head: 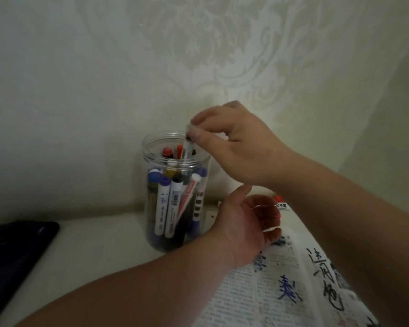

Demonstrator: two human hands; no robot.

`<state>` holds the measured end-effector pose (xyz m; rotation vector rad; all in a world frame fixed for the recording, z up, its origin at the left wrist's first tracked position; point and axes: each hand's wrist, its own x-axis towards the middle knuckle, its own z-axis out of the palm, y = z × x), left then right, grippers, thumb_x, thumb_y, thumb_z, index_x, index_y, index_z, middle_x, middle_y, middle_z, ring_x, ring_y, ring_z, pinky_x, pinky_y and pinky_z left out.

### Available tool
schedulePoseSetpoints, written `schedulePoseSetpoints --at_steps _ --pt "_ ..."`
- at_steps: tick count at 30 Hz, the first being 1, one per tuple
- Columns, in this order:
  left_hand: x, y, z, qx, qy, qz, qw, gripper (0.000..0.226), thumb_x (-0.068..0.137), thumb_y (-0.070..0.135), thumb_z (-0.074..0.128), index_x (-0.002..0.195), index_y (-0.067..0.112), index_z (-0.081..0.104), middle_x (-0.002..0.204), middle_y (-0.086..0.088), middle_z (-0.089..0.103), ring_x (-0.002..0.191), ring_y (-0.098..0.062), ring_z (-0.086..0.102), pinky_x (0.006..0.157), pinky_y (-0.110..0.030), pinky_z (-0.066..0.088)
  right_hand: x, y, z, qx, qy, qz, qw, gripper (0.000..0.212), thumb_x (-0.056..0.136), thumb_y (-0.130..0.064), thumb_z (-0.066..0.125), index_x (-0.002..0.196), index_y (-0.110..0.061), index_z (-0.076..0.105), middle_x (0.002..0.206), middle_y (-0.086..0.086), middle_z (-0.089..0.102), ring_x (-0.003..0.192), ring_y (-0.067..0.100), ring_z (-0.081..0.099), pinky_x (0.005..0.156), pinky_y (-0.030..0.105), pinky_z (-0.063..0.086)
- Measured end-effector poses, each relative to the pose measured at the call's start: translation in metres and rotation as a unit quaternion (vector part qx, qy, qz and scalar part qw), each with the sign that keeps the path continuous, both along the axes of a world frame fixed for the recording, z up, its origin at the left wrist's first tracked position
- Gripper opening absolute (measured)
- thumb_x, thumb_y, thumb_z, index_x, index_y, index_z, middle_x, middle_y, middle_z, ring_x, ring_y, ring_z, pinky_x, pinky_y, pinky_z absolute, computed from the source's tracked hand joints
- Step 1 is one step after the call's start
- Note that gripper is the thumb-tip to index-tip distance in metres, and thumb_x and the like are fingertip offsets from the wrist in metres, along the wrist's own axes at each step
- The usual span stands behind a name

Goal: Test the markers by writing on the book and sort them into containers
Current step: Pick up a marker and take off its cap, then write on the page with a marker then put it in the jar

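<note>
- Right hand pinches the marker by its top end, thumb and forefinger closed on it, the other fingers curled behind.
- Marker hangs nearly upright below those fingertips, its lower part inside the mouth of the jar and its top above the rim. Blur softens it, and its colour cannot be read for certain.
- Jar, clear plastic with no lid on, stands on the table close to the wall, below and to the left of the right hand.
- Markers stand packed inside it, with blue, purple, black, white and red caps. Two white barrels with printed labels face the camera.
- Left hand sits lower, just right of the jar's base, thumb up and fingers curled toward the palm. Whether it holds anything cannot be told.
- Right forearm crosses above the left hand.
- Red marker lies flat beyond the left hand, at the far edge of the book, mostly hidden.
- Book lies open at lower right, its printed pages covered with blue and black handwritten strokes. The left wrist and right forearm pass over it.
- Black object lies flat at the table's left edge, well apart from the jar.
- Wall is pale, with a raised floral pattern.
</note>
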<state>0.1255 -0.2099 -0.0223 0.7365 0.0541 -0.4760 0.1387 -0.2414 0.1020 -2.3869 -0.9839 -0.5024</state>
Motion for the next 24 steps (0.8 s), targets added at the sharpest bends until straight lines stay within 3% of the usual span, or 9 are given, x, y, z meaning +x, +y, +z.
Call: schedulePoseSetpoints --at_steps 3,5,7,10,13,16,18,21,24 --pt "0.001 -0.001 -0.003 0.010 -0.006 0.006 1.000 0.047 0.089 0.047 0.054 0.063 0.010 0.067 0.068 -0.008 0.060 0.060 -0.020 0.056 0.064 -0.031 0.043 -0.007 -0.007 0.001 -0.070 0.083 0.012 0.994 0.042 0.107 -0.042 0.036 0.112 -0.028 0.075 0.146 -0.013 0.050 0.139 0.010 0.030 0.117 0.034 0.023" --pt "0.001 -0.003 -0.002 0.015 -0.013 0.005 1.000 0.044 0.085 0.048 0.057 0.067 0.009 0.066 0.069 -0.009 0.060 0.059 -0.020 0.057 0.062 -0.030 0.044 -0.012 -0.018 0.004 0.003 0.100 0.021 0.995 0.036 0.108 -0.035 0.035 0.127 -0.031 0.066 0.144 -0.018 0.047 0.133 -0.006 0.034 0.113 0.014 0.022" --pt "0.001 -0.005 0.000 0.026 -0.015 0.001 1.000 0.045 0.088 0.049 0.059 0.070 0.009 0.063 0.071 -0.010 0.059 0.059 -0.020 0.057 0.062 -0.030 0.045 -0.010 -0.039 0.009 0.140 0.072 -0.010 0.987 0.032 0.106 -0.022 0.042 0.129 -0.030 0.063 0.127 -0.022 0.057 0.111 -0.021 0.046 0.096 -0.001 0.030" --pt "0.001 -0.009 -0.001 0.064 -0.041 -0.011 0.997 0.045 0.092 0.045 0.060 0.068 0.008 0.062 0.069 -0.010 0.058 0.056 -0.018 0.054 0.057 -0.030 0.045 0.004 -0.087 0.005 0.262 0.054 -0.109 0.957 0.021 0.092 -0.017 0.061 0.106 -0.028 0.071 0.105 -0.012 0.072 0.096 -0.001 0.065 0.093 0.026 0.052" --pt "-0.003 -0.017 -0.007 0.159 -0.143 -0.017 0.977 0.036 0.096 0.031 0.060 0.071 0.005 0.064 0.063 -0.010 0.059 0.052 -0.019 0.054 0.054 -0.029 0.047 0.010 -0.146 -0.019 0.047 0.103 -0.287 0.951 0.014 0.089 -0.019 0.068 0.101 -0.025 0.072 0.093 -0.008 0.071 0.079 0.008 0.063 0.073 0.025 0.049" --pt "-0.010 -0.022 -0.011 0.292 -0.255 -0.027 0.922 0.030 0.098 0.025 0.063 0.074 0.007 0.065 0.064 -0.008 0.064 0.057 -0.021 0.057 0.059 -0.031 0.049 0.003 -0.195 -0.054 -0.146 0.156 -0.382 0.899 0.016 0.090 -0.021 0.065 0.105 -0.024 0.072 0.105 0.000 0.070 0.088 0.017 0.060 0.077 0.027 0.045" --pt "-0.014 -0.024 -0.013 0.358 -0.303 -0.036 0.883 0.028 0.096 0.029 0.065 0.074 0.011 0.066 0.066 -0.004 0.067 0.062 -0.018 0.060 0.067 -0.036 0.051 -0.003 -0.216 -0.075 -0.167 0.172 -0.403 0.883 0.018 0.091 -0.021 0.063 0.107 -0.026 0.070 0.111 0.003 0.069 0.093 0.021 0.061 0.079 0.030 0.047" --pt "-0.016 -0.026 -0.018 0.422 -0.354 -0.041 0.834 0.025 0.087 0.043 0.070 0.076 0.021 0.069 0.070 0.001 0.069 0.066 -0.013 0.062 0.076 -0.046 0.056 -0.007 -0.233 -0.100 -0.120 0.156 -0.391 0.899 0.037 0.092 -0.022 0.064 0.128 -0.025 0.063 0.128 0.002 0.059 0.115 0.020 0.056 0.094 0.024 0.038" --pt "-0.018 -0.029 -0.021 0.469 -0.394 -0.047 0.789 0.016 0.086 0.044 0.073 0.078 0.031 0.069 0.066 0.008 0.064 0.063 -0.006 0.056 0.067 -0.037 0.050 -0.007 -0.240 -0.114 -0.112 0.144 -0.344 0.921 0.050 0.090 -0.021 0.064 0.140 -0.023 0.055 0.139 0.005 0.053 0.127 0.021 0.049 0.106 0.021 0.032"
